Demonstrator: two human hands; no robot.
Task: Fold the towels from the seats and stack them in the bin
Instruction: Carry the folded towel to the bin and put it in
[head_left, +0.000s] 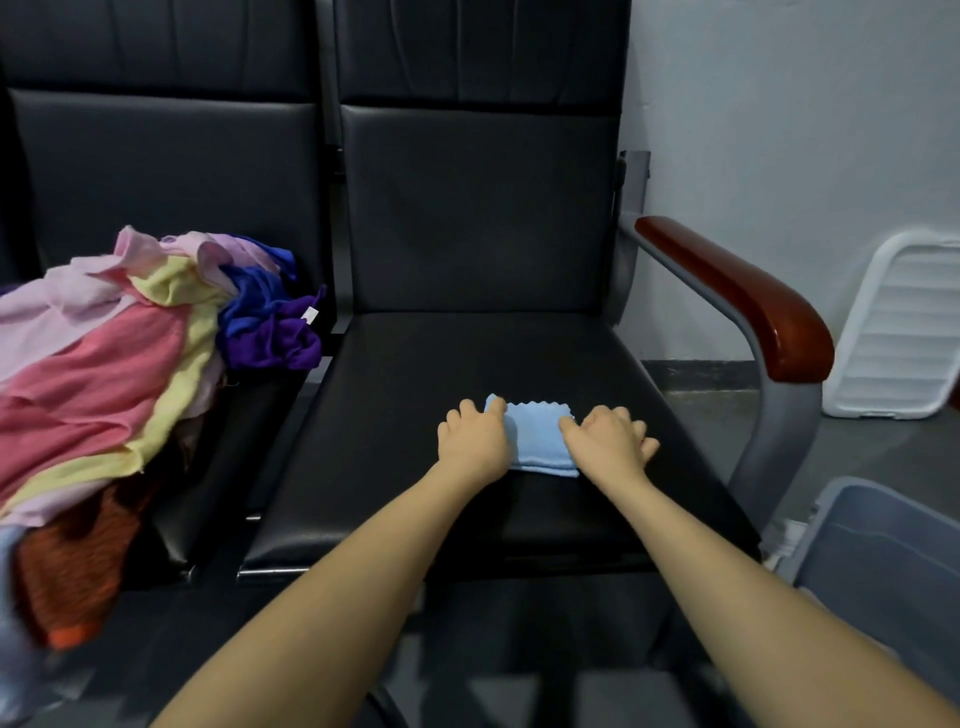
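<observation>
A small light blue towel (540, 436) lies folded on the black right seat (415, 415). My left hand (475, 434) is at its left edge, fingers curled, holding the far-left corner, which is slightly raised. My right hand (608, 439) rests on the towel's right edge with the fingers spread loosely onto the seat. A pile of unfolded towels (104, 374) in pink, yellow, blue, purple and orange covers the left seat. The grey bin (883, 545) stands on the floor at the lower right; what it contains is not visible.
A red-brown armrest (753, 306) on a grey metal frame borders the right seat. A white slatted lid (904, 332) leans against the wall beyond it. The seat backs rise straight behind both seats.
</observation>
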